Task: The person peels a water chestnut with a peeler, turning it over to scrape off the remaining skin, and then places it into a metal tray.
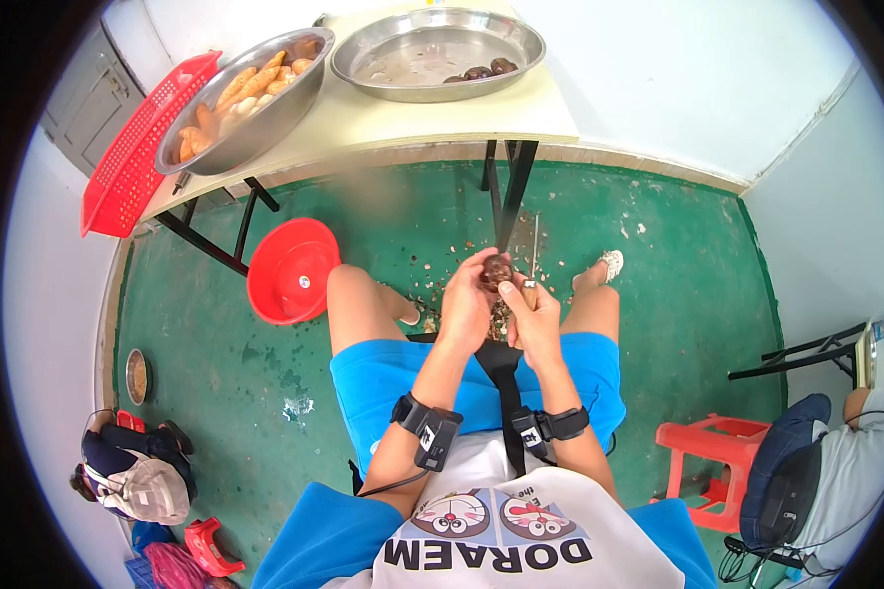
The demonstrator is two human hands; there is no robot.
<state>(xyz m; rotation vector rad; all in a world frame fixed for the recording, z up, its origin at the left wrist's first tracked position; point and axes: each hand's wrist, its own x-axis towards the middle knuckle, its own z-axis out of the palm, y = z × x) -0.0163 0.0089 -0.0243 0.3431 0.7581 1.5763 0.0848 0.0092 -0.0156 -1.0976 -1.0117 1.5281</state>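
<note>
My left hand [468, 302] is closed round a dark brown, shiny, round vegetable [496, 269]; its exact kind I cannot make out. Close beside it, my right hand [534, 319] grips the wooden handle of a knife [530, 293], with the thumb near the vegetable. The knife's blade points away from me and looks thin and bright along one edge. Brown and pale peelings [452, 267] lie scattered on the green floor beneath both hands. On the table, several similar dark vegetables [478, 74] sit in a wide steel tray [432, 94].
The table [383, 126] also carries a steel basin [255, 142] of orange and pale vegetables and a red basket [147, 147]. A red basin [293, 271] stands by my left knee. A red stool [712, 456] and seated person [845, 481] are at right, another person [138, 461] at left.
</note>
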